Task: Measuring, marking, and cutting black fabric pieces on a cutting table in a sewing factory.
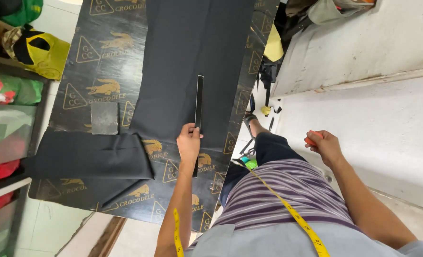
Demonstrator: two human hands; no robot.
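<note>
My left hand (188, 142) grips the near end of a long, thin black ruler (199, 102). The ruler lies flat on a large piece of black cloth (183, 57) spread over a black board (85, 62) with gold printed emblems. Away from the board, by my hip, my right hand (324, 145) is shut on a small orange piece of chalk (311, 139). A yellow measuring tape (292, 214) hangs round my neck over my striped shirt.
A folded black cloth (90, 157) and a small grey square piece (104, 118) lie on the board left of the ruler. Coloured bags (11, 90) are stacked at the far left. A white wall (378, 109) stands to the right, with my foot (250, 119) on the floor between.
</note>
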